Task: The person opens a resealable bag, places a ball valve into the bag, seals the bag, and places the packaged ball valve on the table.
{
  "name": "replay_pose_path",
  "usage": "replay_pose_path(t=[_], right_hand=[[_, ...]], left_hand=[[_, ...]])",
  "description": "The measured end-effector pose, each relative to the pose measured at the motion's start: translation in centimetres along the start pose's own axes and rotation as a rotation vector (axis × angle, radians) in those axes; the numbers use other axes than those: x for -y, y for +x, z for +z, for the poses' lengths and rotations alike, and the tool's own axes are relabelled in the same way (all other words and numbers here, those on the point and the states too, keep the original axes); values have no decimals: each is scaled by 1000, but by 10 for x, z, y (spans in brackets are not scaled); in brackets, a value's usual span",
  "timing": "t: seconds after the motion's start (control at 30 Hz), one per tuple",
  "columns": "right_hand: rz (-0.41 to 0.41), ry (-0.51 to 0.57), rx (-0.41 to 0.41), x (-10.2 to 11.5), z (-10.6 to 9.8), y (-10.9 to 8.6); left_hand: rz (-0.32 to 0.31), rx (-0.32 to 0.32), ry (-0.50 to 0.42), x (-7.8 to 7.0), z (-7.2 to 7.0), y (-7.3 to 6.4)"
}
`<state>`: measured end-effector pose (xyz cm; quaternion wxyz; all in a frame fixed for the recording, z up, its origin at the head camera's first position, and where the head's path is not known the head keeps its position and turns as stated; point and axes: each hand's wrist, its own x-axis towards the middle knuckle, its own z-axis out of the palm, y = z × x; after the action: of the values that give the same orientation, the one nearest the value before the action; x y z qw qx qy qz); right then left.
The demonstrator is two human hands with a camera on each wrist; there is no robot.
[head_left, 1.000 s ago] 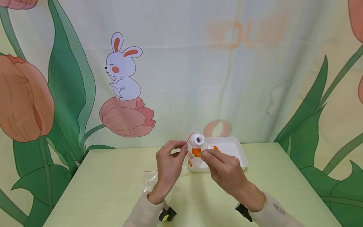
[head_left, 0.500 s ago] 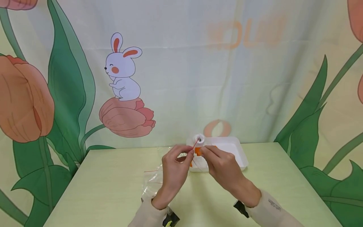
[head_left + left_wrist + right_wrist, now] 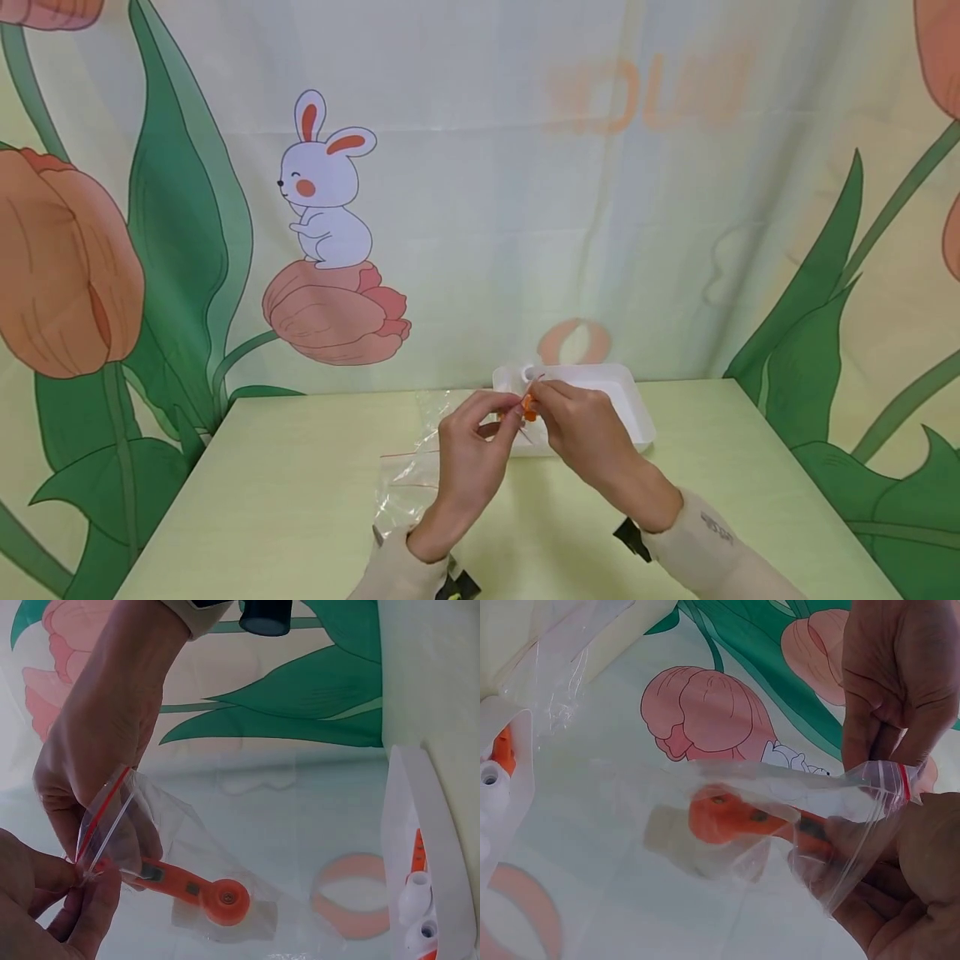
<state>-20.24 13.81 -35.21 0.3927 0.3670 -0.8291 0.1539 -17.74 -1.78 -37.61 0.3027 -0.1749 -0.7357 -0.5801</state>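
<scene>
Behind everything hangs a backdrop (image 3: 480, 208) printed with a bunny and tulips, and in front of it is a pale yellow-green table (image 3: 292, 475). Next size down: a white tray (image 3: 636, 408) at the far edge, white pieces (image 3: 416, 898) and orange bits (image 3: 418, 851) in it, crumpled clear plastic (image 3: 405, 500) lying to its left. Then the hands: left hand (image 3: 474, 454) pinches the red-lined edge of a zip bag (image 3: 176, 817), right hand (image 3: 588, 429) grips an orange part (image 3: 720, 817) at the bag's mouth. That part shows through the plastic, held up off the table, round end pointing away from the fingers.
</scene>
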Motion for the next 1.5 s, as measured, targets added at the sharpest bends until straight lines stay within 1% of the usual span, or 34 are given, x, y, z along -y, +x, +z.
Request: replay_pose_path(t=[0.17,0.27,0.43,0.63,0.73,0.9,1.03,1.13,1.33,1.5], right_hand=[[26,5,55,-4,4,1],[37,-2,74,-6,6,1],[68,-46,123,-8,10,1],[113,-95,211,-9,15,0],[117,-103,226,-10,16,0],[115,-102,224,-10,16,1],[118,-78,251,-11,15,1],[116,-56,277,-12,14,1],[96,2,315,-14,9,1],[74,55,319,-14,1,4]], left_hand=[[3,-2,-10,0,1,0],[8,-5,-21,0,2,0],[18,-4,-50,1,4,0],[-7,17,-55,0,5,-2],[-11,14,-52,0,5,-2],[-17,4,-51,2,5,-1],[-62,12,-62,3,5,-1],[-105,18,-91,3,4,-1],[-170,10,-124,6,3,-2],[-253,-2,-172,8,0,0]])
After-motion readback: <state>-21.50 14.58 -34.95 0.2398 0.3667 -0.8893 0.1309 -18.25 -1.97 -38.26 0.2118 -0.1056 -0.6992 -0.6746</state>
